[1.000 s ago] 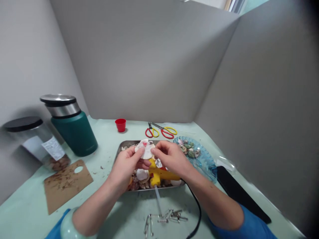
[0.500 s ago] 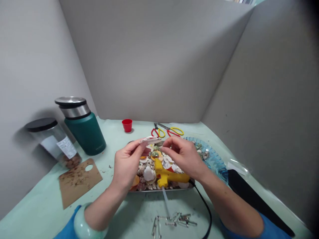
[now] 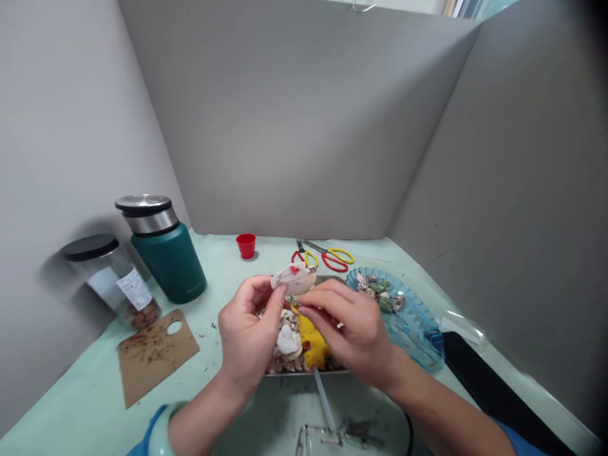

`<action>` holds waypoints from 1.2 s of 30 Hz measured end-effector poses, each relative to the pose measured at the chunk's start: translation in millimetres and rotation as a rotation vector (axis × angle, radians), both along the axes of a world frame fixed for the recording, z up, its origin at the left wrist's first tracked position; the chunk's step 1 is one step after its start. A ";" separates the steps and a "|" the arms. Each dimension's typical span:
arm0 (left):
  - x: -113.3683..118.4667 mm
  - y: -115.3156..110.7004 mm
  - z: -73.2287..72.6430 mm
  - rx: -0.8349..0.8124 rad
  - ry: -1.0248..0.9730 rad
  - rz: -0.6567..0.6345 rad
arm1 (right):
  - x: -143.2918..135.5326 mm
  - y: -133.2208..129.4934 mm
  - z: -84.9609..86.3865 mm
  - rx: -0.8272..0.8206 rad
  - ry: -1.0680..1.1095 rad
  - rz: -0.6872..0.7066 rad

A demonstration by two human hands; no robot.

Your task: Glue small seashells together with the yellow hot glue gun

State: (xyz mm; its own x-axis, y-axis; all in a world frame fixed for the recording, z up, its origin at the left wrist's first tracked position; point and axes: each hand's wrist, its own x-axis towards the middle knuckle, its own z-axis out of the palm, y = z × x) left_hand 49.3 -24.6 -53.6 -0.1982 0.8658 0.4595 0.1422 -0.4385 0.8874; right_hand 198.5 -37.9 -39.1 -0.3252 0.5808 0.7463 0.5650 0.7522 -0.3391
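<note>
Between the thumb and fingers of my left hand (image 3: 251, 323) is a flat white shell (image 3: 295, 278) with a red mark and what looks like a metal pin along its edge. Just right of and below the shell is my right hand (image 3: 354, 323), its thumb and fingertips pinched together; whatever they hold is too small to make out. Under both hands a metal tray (image 3: 304, 373) is full of assorted seashells (image 3: 287, 341). A yellow hot glue gun (image 3: 313, 345) lies on them, partly hidden by my right hand, its glue stick (image 3: 324, 399) pointing towards me.
Safety pins (image 3: 358, 432) lie near the front. To the right is a blue scalloped dish (image 3: 415, 335) with small shells. Two pairs of scissors (image 3: 335, 259) and a red cup (image 3: 246, 246) stand behind. On the left are a green bottle (image 3: 168, 263), a jar (image 3: 111, 278) and a cardboard piece (image 3: 159, 358).
The shell in my left hand has tipped so its flat, red-marked face shows. My right hand has moved slightly lower, over the glue gun's handle. The view has shifted a little.
</note>
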 end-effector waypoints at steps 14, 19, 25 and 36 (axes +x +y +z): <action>6.7 -14.7 20.5 -0.309 -0.235 -0.267 | 9.6 -0.2 10.0 0.139 0.196 -0.193; 7.5 -16.7 22.6 -0.313 -0.225 -0.333 | 11.1 1.4 10.9 0.081 0.166 -0.158; 6.5 -16.1 20.0 -0.279 -0.206 -0.383 | 9.0 0.3 10.5 0.075 0.191 -0.163; 4.9 -17.0 16.9 -0.256 -0.165 -0.388 | 6.9 1.8 6.1 0.116 0.141 -0.160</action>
State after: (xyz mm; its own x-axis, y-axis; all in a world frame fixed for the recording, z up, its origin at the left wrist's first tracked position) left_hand 54.1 -41.5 -36.7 0.1090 0.9711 0.2122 -0.1404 -0.1963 0.9704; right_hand 205.3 -36.0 -33.0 -0.1237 0.5242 0.8426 0.6332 0.6955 -0.3397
